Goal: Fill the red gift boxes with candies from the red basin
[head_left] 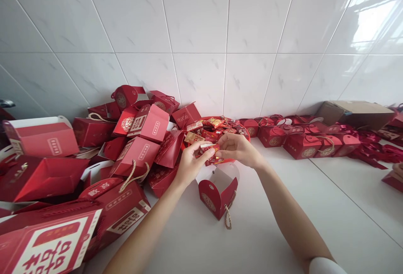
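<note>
Between my two hands, over the near rim of a red basket of wrapped sweets (pixel 233 131), is a small red candy packet (pixel 207 149). My left hand (pixel 192 161) pinches it from the left, thumb on its face. From the right, my right hand (pixel 236 151) has its fingers pressed together at the packet's right end. Just below my hands an open red box (pixel 217 194) stands on the white tiled surface, its top flaps spread and a rope handle hanging at its right side. What lies inside the box is not visible.
Many red gift boxes (pixel 138 156) are heaped at the left. Closed red boxes (pixel 304 146) line the wall at the right, with a cardboard box (pixel 355 112) and dark red ribbons (pixel 371 150) beyond. Another person's hand (pixel 398 169) touches a red box at the right edge.
</note>
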Motion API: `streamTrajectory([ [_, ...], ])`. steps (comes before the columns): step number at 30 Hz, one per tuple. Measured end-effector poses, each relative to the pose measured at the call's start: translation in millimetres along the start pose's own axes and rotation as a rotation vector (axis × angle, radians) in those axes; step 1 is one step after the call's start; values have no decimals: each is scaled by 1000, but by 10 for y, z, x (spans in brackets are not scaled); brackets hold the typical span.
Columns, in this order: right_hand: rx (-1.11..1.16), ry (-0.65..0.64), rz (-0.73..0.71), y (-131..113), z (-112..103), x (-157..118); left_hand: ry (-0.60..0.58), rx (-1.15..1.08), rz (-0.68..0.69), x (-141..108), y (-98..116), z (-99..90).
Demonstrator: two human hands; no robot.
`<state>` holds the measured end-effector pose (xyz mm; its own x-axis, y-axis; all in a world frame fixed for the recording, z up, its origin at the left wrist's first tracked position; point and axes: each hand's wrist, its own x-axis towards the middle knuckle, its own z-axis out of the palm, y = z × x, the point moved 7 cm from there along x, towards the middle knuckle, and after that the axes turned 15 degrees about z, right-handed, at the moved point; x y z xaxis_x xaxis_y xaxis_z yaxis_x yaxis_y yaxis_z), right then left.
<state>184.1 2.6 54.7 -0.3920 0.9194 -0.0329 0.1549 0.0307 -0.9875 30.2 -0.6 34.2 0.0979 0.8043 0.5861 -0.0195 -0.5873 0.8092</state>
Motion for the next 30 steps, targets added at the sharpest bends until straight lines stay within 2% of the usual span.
streamTrajectory([
  [3, -6, 46, -39, -29, -104, -4, 18, 25, 22, 10, 8, -21],
  [7, -102, 350, -70, 9, -534, -17, 91, 3, 21, 47, -19, -135],
  [10, -353, 483, 29, 112, -730, 6, 120, 5, 29, 75, -34, -207],
  [13, -681, 448, 219, 270, -701, 85, 120, 8, 17, 84, -52, -218],
  [16, -846, 435, 331, 373, -616, 154, 115, 13, 4, 79, -64, -200],
  [23, -829, 470, 302, 355, -584, 214, 91, 17, -24, 75, -68, -178],
  [25, -742, 460, 257, 295, -609, 169, 72, 8, -42, 72, -81, -166],
  [27, -540, 350, 160, 210, -563, 110, 48, 13, -49, 71, -91, -157],
  [30, -300, -7, 3, 59, -309, -5, 19, 58, -39, 75, -86, -164],
])
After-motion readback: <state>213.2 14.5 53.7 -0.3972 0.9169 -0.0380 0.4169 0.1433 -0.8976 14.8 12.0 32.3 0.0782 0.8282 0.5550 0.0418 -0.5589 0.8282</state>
